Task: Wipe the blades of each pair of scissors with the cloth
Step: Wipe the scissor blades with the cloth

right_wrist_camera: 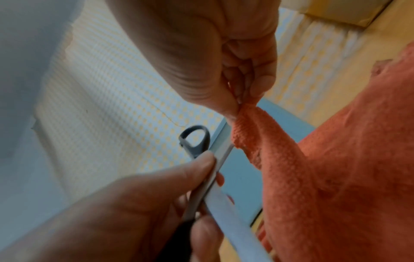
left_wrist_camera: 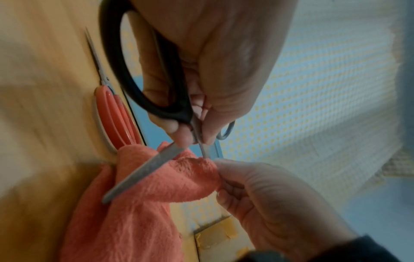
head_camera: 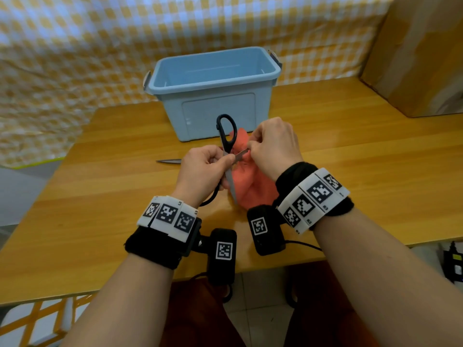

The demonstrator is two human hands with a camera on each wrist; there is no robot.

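My left hand (head_camera: 213,164) grips the black-handled scissors (head_camera: 226,131) near the pivot, blades spread apart above the table. One blade (head_camera: 231,186) points down toward me across the orange cloth (head_camera: 253,191). The other blade (head_camera: 241,154) runs right into a fold of cloth that my right hand (head_camera: 265,149) pinches around its tip. In the left wrist view the lower blade (left_wrist_camera: 143,170) lies bare over the cloth (left_wrist_camera: 156,203). In the right wrist view my right fingers (right_wrist_camera: 251,85) squeeze the cloth (right_wrist_camera: 336,159) onto the blade's end. A second pair of scissors (left_wrist_camera: 116,117) with red handles lies on the table behind my left hand.
A light blue plastic bin (head_camera: 215,96) stands on the wooden table (head_camera: 350,151) just beyond my hands. A cardboard box (head_camera: 421,53) sits at the back right. A yellow checked sheet (head_camera: 75,58) hangs behind the table. The second pair's blade tip (head_camera: 167,161) shows at the left.
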